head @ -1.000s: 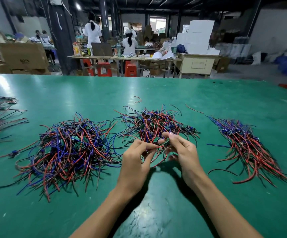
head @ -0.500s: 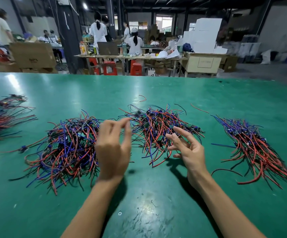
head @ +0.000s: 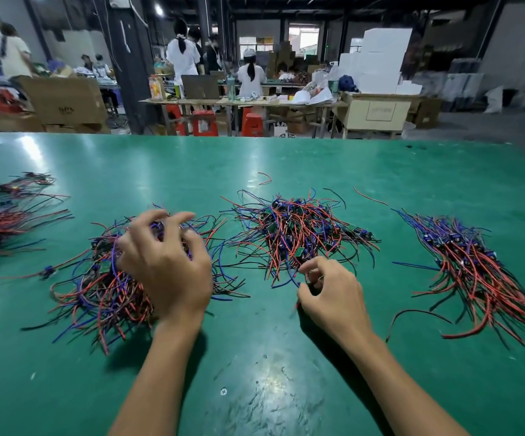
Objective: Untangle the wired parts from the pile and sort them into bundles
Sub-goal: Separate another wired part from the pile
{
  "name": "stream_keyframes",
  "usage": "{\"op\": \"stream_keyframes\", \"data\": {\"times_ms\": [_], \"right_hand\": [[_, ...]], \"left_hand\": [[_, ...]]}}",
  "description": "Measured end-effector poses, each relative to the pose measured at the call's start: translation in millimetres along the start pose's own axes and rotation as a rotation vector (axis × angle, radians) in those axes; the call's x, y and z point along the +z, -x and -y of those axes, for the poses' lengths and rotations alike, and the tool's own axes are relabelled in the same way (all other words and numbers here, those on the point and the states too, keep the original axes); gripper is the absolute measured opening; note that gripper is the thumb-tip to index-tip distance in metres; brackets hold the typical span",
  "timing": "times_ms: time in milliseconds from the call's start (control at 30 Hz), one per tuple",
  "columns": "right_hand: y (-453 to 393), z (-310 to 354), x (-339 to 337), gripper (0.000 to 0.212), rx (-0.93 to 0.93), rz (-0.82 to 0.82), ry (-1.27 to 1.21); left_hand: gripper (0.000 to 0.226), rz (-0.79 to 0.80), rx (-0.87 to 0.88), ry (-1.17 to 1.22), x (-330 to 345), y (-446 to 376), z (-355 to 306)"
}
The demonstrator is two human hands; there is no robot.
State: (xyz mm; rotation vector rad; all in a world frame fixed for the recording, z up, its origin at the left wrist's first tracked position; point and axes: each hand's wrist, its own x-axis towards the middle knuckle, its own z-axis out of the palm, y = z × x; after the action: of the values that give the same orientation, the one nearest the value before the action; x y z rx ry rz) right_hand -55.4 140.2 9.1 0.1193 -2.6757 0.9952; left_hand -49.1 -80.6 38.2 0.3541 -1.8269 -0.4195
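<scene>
Green desk (head: 286,158) carries everything I see. My left hand (head: 163,265) hangs over the tangled pile (head: 104,287), fingers spread and curled, covering its middle; I cannot tell whether it grips any wire. Right of that pile lies a middle heap (head: 296,234); my right hand (head: 330,294) pinches wire ends at its near edge. Farther right lies a combed bundle (head: 475,269); far left of the pile, another bundle (head: 6,215). Beyond the desk stand people and cartons.

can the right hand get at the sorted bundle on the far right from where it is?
Probably yes. The right hand sits at the middle pile's near edge, and only bare table lies between it and the right bundle. Nothing blocks a sideways reach.
</scene>
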Motion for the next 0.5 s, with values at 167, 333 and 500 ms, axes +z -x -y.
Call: {"op": "stream_keyframes", "data": {"times_ms": [167,333,500], "right_hand": [[1,-7,2,0.043,0.128,-0.068,0.099],[1,-7,-6,0.042,0.065,-0.047,0.143],[-3,-9,-13,0.041,0.076,-0.050,0.079]], "left_hand": [[0.020,0.488,0.383,0.307,0,45,-40],[0.025,0.839,0.444,0.300,9,58,-44],[0.017,0.858,0.309,0.352,6,58,-44]]}}
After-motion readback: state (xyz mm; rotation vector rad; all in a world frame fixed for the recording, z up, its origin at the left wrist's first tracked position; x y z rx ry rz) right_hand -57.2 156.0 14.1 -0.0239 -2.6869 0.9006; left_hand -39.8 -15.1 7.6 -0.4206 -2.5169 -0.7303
